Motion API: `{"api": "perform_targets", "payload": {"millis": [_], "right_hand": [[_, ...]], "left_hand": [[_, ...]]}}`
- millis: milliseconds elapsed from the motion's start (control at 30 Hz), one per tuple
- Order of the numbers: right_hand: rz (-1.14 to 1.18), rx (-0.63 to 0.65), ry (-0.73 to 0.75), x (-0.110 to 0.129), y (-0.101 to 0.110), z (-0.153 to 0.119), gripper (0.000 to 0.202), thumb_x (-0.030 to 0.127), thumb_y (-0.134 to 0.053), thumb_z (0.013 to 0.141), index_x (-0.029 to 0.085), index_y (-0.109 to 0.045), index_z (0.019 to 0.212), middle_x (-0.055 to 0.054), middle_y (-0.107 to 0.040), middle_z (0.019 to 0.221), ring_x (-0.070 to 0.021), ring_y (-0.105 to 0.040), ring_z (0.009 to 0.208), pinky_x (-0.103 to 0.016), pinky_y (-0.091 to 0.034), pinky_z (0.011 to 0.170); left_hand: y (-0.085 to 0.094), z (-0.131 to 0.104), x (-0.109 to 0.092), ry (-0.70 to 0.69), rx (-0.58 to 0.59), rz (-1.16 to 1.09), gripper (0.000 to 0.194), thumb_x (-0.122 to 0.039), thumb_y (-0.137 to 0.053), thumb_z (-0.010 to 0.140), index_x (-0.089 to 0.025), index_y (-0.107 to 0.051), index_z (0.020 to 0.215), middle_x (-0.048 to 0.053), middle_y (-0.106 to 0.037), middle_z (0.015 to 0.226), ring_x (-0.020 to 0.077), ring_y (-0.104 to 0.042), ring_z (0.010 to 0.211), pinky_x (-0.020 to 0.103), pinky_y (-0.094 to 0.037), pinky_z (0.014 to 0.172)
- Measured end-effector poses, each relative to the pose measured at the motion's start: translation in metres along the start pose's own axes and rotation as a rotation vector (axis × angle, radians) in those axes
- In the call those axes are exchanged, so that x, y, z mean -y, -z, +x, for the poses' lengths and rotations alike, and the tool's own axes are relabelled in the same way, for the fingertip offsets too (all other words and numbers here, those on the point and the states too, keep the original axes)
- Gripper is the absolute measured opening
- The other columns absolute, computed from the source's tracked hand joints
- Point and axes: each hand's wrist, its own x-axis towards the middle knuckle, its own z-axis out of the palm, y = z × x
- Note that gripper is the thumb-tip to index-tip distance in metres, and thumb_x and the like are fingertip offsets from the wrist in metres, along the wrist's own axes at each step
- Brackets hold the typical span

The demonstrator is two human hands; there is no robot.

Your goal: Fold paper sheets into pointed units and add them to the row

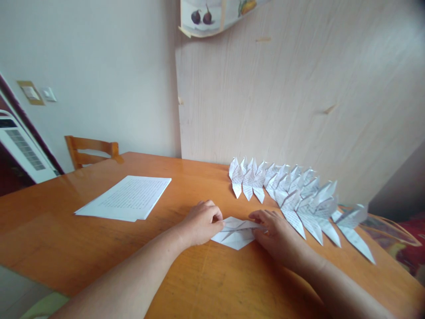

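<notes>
A sheet of folded white paper [236, 239] with creases and raised flaps lies on the wooden table between my hands. Its left corner is pinched between the thumb and curled fingers of my left hand [205, 222]. At the right end, my right hand [275, 232] grips the paper, its thumb at the near side and its fingers over the far side. Just beyond my right hand stand rows of folded paper pieces [295, 190] with pointed tips and printed text, set close together.
A stack of printed sheets [124, 197] lies on the left of the wooden table [199, 283]. A wooden chair [93, 148] stands past the far left edge. Behind the table rises a pale wood panel [265, 102], and a red patterned cloth [411, 241] is beyond the right edge.
</notes>
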Motion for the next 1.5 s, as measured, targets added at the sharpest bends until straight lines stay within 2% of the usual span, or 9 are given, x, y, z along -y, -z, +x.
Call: {"api": "perform_targets", "payload": {"millis": [267, 467, 567, 700, 833, 1000, 1233, 1400, 1500], "right_hand": [[0.116, -0.013, -0.028, 0.005, 0.003, -0.001, 0.032, 0.013, -0.054, 0.079, 0.021, -0.064, 0.108, -0.009, -0.07, 0.109, -0.0262, -0.061, 0.104, -0.037, -0.046, 0.088], [0.518, 0.054, -0.223, 0.013, 0.012, -0.003, 0.043, 0.034, -0.057, 0.085, 0.022, -0.057, 0.127, -0.011, -0.06, 0.132, -0.0255, -0.061, 0.111, -0.036, -0.049, 0.09], [0.611, 0.118, -0.244, 0.013, 0.014, -0.002, 0.046, 0.044, -0.059, 0.087, 0.019, -0.057, 0.125, -0.011, -0.068, 0.114, -0.0247, -0.064, 0.101, -0.034, -0.049, 0.083], [0.528, 0.19, -0.214, 0.011, 0.014, 0.0, 0.031, 0.047, -0.059, 0.089, 0.017, -0.067, 0.094, -0.004, -0.065, 0.08, -0.0186, -0.057, 0.073, -0.03, -0.04, 0.062], [0.572, 0.195, -0.2, 0.009, 0.011, 0.001, 0.026, 0.043, -0.061, 0.089, 0.018, -0.065, 0.083, 0.0, -0.059, 0.073, -0.0145, -0.049, 0.065, -0.028, -0.033, 0.058], [0.668, 0.169, -0.164, 0.009, 0.008, 0.001, 0.023, 0.04, -0.059, 0.091, 0.019, -0.064, 0.084, 0.0, -0.06, 0.073, -0.015, -0.052, 0.066, -0.028, -0.037, 0.059], [0.564, 0.073, -0.037, 0.017, 0.014, -0.005, 0.022, 0.041, -0.057, 0.096, 0.024, -0.068, 0.105, -0.004, -0.073, 0.097, -0.0212, -0.068, 0.089, -0.032, -0.05, 0.076], [0.213, -0.078, 0.143, 0.017, 0.014, -0.006, 0.02, 0.032, -0.053, 0.099, 0.03, -0.072, 0.104, -0.002, -0.073, 0.094, -0.0202, -0.067, 0.087, -0.035, -0.047, 0.078], [0.036, -0.086, 0.227, 0.014, 0.014, -0.006, 0.022, 0.026, -0.056, 0.098, 0.034, -0.072, 0.11, -0.002, -0.072, 0.098, -0.0215, -0.065, 0.092, -0.038, -0.045, 0.084]], "left_hand": [[0.001, -0.002, -0.006, 0.117, 0.074, -0.281, 0.01, -0.03, -0.06, 0.081, -0.02, -0.061, 0.083, 0.0, -0.061, 0.079, 0.0171, -0.056, 0.075, 0.028, -0.044, 0.065], [0.005, -0.004, -0.012, 0.08, 0.09, -0.5, 0.015, -0.033, -0.06, 0.085, -0.019, -0.056, 0.084, -0.004, -0.051, 0.073, 0.0116, -0.045, 0.066, 0.024, -0.036, 0.059], [0.005, -0.004, -0.014, 0.047, 0.082, -0.576, 0.016, -0.032, -0.06, 0.087, -0.018, -0.055, 0.085, -0.004, -0.049, 0.073, 0.0105, -0.042, 0.065, 0.023, -0.034, 0.058], [0.005, -0.004, -0.014, 0.046, 0.082, -0.64, 0.015, -0.031, -0.061, 0.087, -0.017, -0.054, 0.086, -0.005, -0.048, 0.072, 0.0098, -0.041, 0.064, 0.023, -0.032, 0.056], [0.004, -0.005, -0.013, 0.082, 0.125, -0.654, 0.021, -0.035, -0.061, 0.088, -0.016, -0.057, 0.097, -0.005, -0.052, 0.071, 0.01, -0.042, 0.061, 0.023, -0.031, 0.054], [0.001, -0.005, -0.011, 0.072, 0.174, -0.666, 0.024, -0.034, -0.061, 0.088, -0.015, -0.061, 0.101, 0.001, -0.063, 0.08, 0.0125, -0.052, 0.068, 0.025, -0.038, 0.06], [0.006, -0.005, -0.018, -0.063, -0.04, -0.578, 0.008, -0.023, -0.06, 0.088, -0.017, -0.064, 0.086, -0.001, -0.064, 0.079, 0.0128, -0.056, 0.072, 0.025, -0.042, 0.067], [0.008, -0.006, -0.019, -0.224, -0.248, -0.241, 0.007, -0.018, -0.061, 0.087, -0.022, -0.067, 0.086, -0.002, -0.07, 0.082, 0.0155, -0.061, 0.08, 0.032, -0.041, 0.08], [0.007, -0.006, -0.017, -0.296, -0.265, -0.038, 0.009, -0.015, -0.062, 0.086, -0.023, -0.066, 0.085, -0.002, -0.071, 0.084, 0.0171, -0.062, 0.084, 0.036, -0.038, 0.087]]}}
